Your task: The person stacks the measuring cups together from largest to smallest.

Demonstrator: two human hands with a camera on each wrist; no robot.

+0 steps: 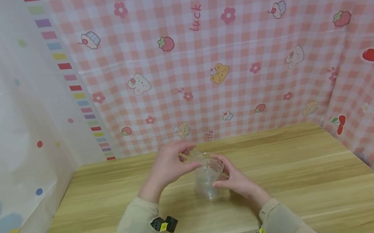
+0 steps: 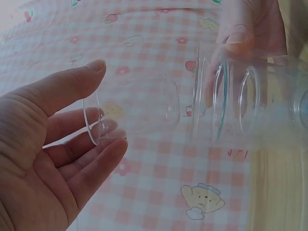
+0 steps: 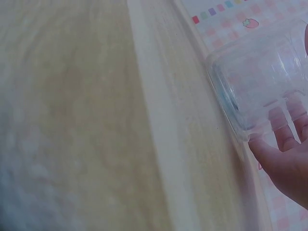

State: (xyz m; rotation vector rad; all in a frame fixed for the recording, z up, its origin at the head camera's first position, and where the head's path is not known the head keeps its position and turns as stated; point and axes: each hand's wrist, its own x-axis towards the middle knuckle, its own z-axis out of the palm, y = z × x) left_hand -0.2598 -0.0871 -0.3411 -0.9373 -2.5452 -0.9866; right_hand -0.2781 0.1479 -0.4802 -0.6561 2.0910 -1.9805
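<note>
My left hand (image 1: pixel 172 165) holds a small clear cup (image 2: pixel 142 103) by its wide rim, between the thumb and curled fingers. Its narrower end points at the mouth of a larger clear container (image 1: pixel 207 184), with a slight gap between the two in the left wrist view. My right hand (image 1: pixel 236 179) grips that container around its side, near the top. The container stands upright on the table. Several ring-like lines (image 2: pixel 220 98) show in its wall; I cannot tell whether they are ridges or nested cups. In the right wrist view its base (image 3: pixel 226 96) is near the right hand's fingers (image 3: pixel 284 137).
A light wood-grain table (image 1: pixel 119 195) lies under both hands. Behind it hangs a pink checked cloth (image 1: pixel 199 102) printed with fruit, flowers and animals, and a white printed cloth (image 1: pixel 5 139) hangs at left. Small black cameras (image 1: pixel 165 225) are worn on both wrists.
</note>
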